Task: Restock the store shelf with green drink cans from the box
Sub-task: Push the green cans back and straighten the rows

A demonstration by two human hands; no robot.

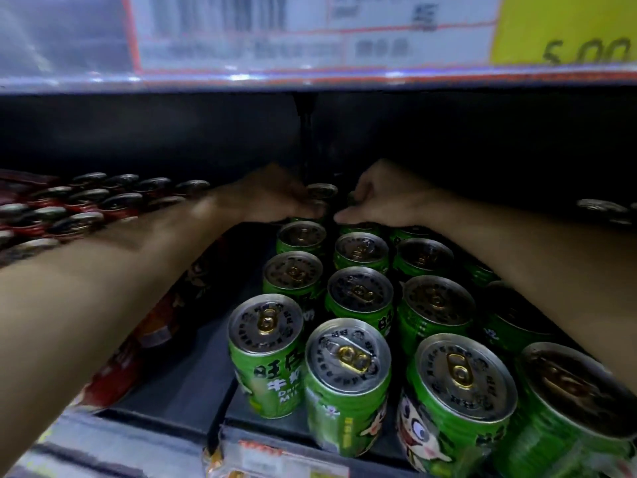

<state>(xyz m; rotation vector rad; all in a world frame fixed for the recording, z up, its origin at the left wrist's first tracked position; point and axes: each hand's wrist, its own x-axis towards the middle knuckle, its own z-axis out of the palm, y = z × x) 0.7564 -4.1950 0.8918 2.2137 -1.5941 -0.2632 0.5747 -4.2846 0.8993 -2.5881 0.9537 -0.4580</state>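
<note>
Several green drink cans (pixel 360 293) stand upright in rows on the dark shelf (pixel 186 381), silver tops with gold tabs facing me. Both my arms reach deep into the shelf. My left hand (pixel 272 198) curls its fingers round a can (pixel 322 191) at the back of the rows. My right hand (pixel 375 198) curls over the top of another back can, which it mostly hides. The box is out of view.
Red cans (pixel 72 208) fill the shelf's left side, under my left forearm. The upper shelf edge with price labels (pixel 310 36) hangs low overhead. A dark upright post (pixel 305 132) stands behind the hands. More can tops (pixel 601 207) sit far right.
</note>
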